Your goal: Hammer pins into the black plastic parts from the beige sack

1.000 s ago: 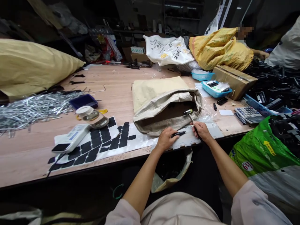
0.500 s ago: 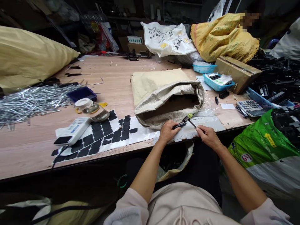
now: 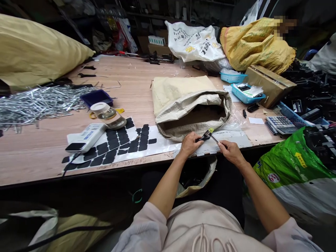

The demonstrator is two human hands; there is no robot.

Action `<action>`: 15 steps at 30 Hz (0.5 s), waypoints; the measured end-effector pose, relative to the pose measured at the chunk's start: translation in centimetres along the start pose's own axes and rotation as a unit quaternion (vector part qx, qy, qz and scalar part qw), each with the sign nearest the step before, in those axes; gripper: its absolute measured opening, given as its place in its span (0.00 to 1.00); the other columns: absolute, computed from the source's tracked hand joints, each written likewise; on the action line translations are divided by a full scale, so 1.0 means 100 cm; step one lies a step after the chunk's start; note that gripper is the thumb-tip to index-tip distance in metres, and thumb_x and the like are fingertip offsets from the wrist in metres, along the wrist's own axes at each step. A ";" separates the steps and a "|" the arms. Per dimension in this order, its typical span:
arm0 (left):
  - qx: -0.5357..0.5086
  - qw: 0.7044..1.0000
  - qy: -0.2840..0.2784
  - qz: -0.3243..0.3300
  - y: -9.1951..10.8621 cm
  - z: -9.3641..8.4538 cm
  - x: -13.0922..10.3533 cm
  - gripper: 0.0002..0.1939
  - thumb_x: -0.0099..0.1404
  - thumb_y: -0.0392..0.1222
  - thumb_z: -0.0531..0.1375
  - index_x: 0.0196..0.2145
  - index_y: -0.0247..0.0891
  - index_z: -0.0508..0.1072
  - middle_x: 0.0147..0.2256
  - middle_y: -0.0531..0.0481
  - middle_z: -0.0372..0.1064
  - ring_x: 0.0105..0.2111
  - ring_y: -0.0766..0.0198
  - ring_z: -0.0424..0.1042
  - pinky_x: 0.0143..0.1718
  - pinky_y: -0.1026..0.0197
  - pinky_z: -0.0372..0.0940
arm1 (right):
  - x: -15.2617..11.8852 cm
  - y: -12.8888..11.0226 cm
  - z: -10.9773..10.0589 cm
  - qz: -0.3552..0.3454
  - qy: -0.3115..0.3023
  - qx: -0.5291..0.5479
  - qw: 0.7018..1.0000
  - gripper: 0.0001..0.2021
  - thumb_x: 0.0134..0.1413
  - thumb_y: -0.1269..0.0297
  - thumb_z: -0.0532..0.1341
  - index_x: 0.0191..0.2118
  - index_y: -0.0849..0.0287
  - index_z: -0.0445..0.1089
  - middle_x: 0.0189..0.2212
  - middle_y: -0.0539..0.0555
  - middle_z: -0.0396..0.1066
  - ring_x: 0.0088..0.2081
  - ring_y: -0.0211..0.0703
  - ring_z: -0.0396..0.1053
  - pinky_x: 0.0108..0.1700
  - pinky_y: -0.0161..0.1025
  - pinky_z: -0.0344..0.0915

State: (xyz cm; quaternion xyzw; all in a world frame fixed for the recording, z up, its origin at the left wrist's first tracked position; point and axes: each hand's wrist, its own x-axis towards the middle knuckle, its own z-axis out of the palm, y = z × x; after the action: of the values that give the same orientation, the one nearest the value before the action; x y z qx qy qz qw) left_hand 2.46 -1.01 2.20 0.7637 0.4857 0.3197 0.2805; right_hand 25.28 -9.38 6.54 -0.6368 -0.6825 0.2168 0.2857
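My left hand point(image 3: 191, 142) is closed on a slim black part point(image 3: 201, 139) at the table's front edge. A small hammer point(image 3: 214, 138) with a thin metal handle is gripped in my right hand point(image 3: 231, 152). Its dark head, with a yellow-green end, is at the tip of the black part; whether they touch I cannot tell. Just behind both hands lies a beige woven sack point(image 3: 181, 87), its mouth gaping toward me. Under the hands is a pale, flat sheet point(image 3: 236, 139).
Left on the table are metal rods point(image 3: 42, 103), a blue tray point(image 3: 97, 98), a lidded jar point(image 3: 111, 117), a white device point(image 3: 88, 137) and black stickers point(image 3: 112, 144). To the right are blue baskets point(image 3: 246, 96), a cardboard box point(image 3: 271, 85), a calculator point(image 3: 281, 124) and a green bag point(image 3: 286, 157).
The hammer's head has shifted slightly relative to the black part and now overlaps its tip. Both hands keep their holds. The whole view has moved a little.
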 end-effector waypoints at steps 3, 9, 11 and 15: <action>-0.006 1.000 0.005 0.004 0.001 0.000 0.000 0.09 0.62 0.40 0.68 0.42 0.44 0.84 0.35 0.51 0.73 0.36 0.62 0.72 0.39 0.60 0.66 | -0.001 -0.004 0.002 -0.015 -0.008 0.037 0.999 0.17 0.65 0.52 0.56 0.36 0.55 0.78 0.23 0.52 0.72 0.27 0.45 0.69 0.33 0.37 0.62; -0.014 1.000 0.016 -0.002 0.005 -0.002 0.000 0.11 0.60 0.37 0.70 0.41 0.41 0.82 0.36 0.51 0.74 0.35 0.62 0.72 0.40 0.60 0.67 | 0.004 -0.007 0.004 -0.025 -0.028 0.048 0.998 0.15 0.63 0.53 0.58 0.37 0.55 0.79 0.24 0.51 0.73 0.27 0.44 0.68 0.32 0.37 0.64; -0.011 1.000 0.012 0.006 0.005 -0.003 -0.001 0.09 0.60 0.37 0.70 0.40 0.41 0.82 0.36 0.51 0.74 0.36 0.61 0.72 0.41 0.60 0.67 | 0.012 -0.006 0.001 -0.018 -0.023 0.082 0.996 0.16 0.63 0.51 0.59 0.34 0.56 0.77 0.24 0.51 0.71 0.26 0.43 0.67 0.31 0.36 0.65; -0.006 1.000 0.005 0.010 0.002 -0.004 -0.002 0.07 0.61 0.38 0.69 0.40 0.41 0.82 0.35 0.50 0.73 0.36 0.61 0.71 0.41 0.60 0.66 | 0.038 0.004 0.000 0.029 -0.028 0.162 0.986 0.19 0.62 0.45 0.60 0.32 0.57 0.74 0.21 0.49 0.67 0.19 0.37 0.62 0.21 0.34 0.59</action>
State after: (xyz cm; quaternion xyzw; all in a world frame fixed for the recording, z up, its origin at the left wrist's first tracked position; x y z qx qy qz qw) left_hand 2.20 -1.19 2.55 0.7652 0.4778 0.3293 0.2790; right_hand 25.45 -5.52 6.72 -0.5950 -0.6273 0.3504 0.3601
